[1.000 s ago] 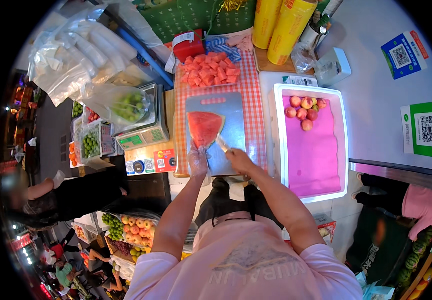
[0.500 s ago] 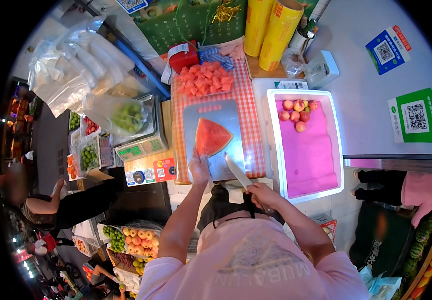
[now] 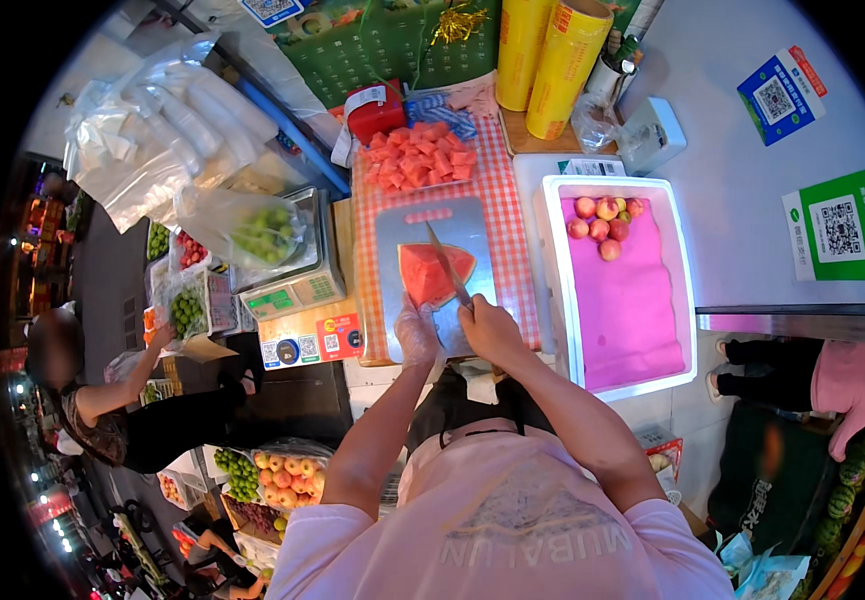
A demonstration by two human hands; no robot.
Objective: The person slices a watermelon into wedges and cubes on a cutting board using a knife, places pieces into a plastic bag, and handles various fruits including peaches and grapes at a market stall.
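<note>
A red watermelon wedge [image 3: 421, 272] rests on a blue-grey cutting board [image 3: 393, 228]. My left hand [image 3: 417, 335], in a clear plastic glove, grips the wedge at its near left edge. In my right hand [image 3: 493, 330] is a knife [image 3: 446, 262], its blade slanting far-left over the wedge and touching or crossing its red flesh; how deep it is I cannot tell. Beyond the board sits a heap of watermelon cubes [image 3: 419, 160], in what looks like a clear tray. A red-and-white checked cloth [image 3: 513, 260] lies under the board.
At right stands a white foam box [image 3: 556, 300] with several peaches [image 3: 603, 228] on pink lining. A scale [image 3: 303, 290] bearing bagged green fruit [image 3: 266, 235] is at left. Yellow film rolls [image 3: 568, 70] stand at the back. A person [image 3: 118, 400] stands by fruit boxes at left.
My right hand has moved forward and left, bringing the knife from beside the wedge onto it. The wedge has shifted slightly under my left hand. The person at left has stretched out an arm.
</note>
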